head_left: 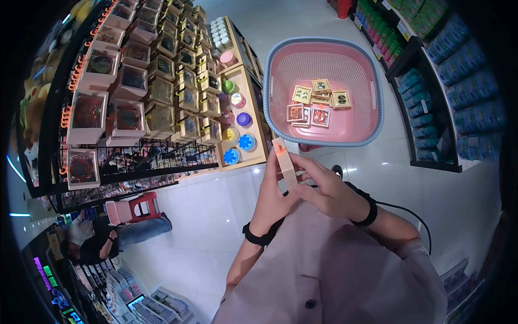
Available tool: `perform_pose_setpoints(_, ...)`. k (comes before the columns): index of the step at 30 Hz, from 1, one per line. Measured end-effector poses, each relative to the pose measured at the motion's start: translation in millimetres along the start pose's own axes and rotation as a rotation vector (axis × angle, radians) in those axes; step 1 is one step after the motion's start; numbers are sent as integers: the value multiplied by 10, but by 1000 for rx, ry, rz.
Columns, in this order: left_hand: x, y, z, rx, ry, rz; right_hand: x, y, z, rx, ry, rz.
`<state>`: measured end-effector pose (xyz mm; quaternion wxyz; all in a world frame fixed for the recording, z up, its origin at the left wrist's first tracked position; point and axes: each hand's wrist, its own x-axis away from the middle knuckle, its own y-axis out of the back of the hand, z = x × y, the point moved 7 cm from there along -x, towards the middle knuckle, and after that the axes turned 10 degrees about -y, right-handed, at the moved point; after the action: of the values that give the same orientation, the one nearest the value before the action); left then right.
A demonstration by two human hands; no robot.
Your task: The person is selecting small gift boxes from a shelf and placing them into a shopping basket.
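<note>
A small pale box (pixel 287 168) with an orange tag on its upper end is held in front of the chest, seen edge-on. My left hand (pixel 270 186) has its fingers wrapped round the box's left side. On the right side, my right hand (pixel 325 189) grips it too, thumb near the lower end. Just beyond the hands stands a pink basket with a blue-grey rim (pixel 325 41). Several small framed boxes lie in a loose pile inside it, some with gold fronts (pixel 340 99) and some with red ones (pixel 320 117).
At the left a display rack holds rows of hanging boxes (pixel 129 119), beside a wooden tray (pixel 252 92) of colourful round tubs. Shelves of bottles (pixel 418 108) line the right. A person (pixel 102 240) is at the lower left near a red stool (pixel 143 208).
</note>
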<state>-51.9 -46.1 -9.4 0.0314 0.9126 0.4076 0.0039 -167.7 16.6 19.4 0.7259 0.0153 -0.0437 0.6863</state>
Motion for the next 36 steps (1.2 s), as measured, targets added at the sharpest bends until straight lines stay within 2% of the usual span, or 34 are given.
perform_pose_setpoints(3,105,255,266,516,90,-82,6,-58,18,-19,31,48)
perform_pose_setpoints(4,172,341,352,633,142,-170,6,-66,16,-112,3,47)
perform_pose_setpoints(5,146,331,321,872,89,-32,8,-59,62,-89,14,47)
perform_pose_setpoints(7,71,344,154,1054,69,-165,13,-38,151,-48,36,52)
perform_pose_setpoints(8,66,362,161,1116,53,-143,27,-17,125,-50,66,-5)
perform_pose_setpoints(10,89,396,173,1242,25,-96,43,-8,39,-37,31,16)
perform_pose_setpoints(14,143,406,195,1238,37,-124,25,-34,-49,-12,-15,36)
perform_pose_setpoints(16,136,415,172,1171,21,-125,41,-40,-20,115,-5,36)
perform_pose_setpoints(17,138,440,238,1072,11,-45,1,-52,19,181,21,46)
perform_pose_setpoints(19,183,458,206,900,13,-154,-17,-99,200,275,125,-12)
perform_pose_setpoints(20,162,466,211,804,6,-141,-53,-137,281,318,209,-39)
perform_pose_setpoints(23,168,420,114,515,63,-142,-58,-269,335,407,198,-38)
perform_pose_setpoints(25,116,322,189,378,47,-130,-65,-321,379,472,273,-24)
perform_pose_setpoints(27,55,341,147,179,-45,-183,-111,-332,367,484,328,-11)
perform_pose_setpoints(30,63,352,-47,107,-105,-190,-88,-275,374,509,315,-60)
perform_pose_setpoints(33,93,406,-141,225,-136,-196,-97,-177,256,316,169,-96)
perform_pose_setpoints(35,142,484,-212,402,-96,-205,-134,-97,196,38,65,-85)
perform_pose_setpoints(36,197,531,-248,355,-89,-218,-153,-70,169,-103,13,-78)
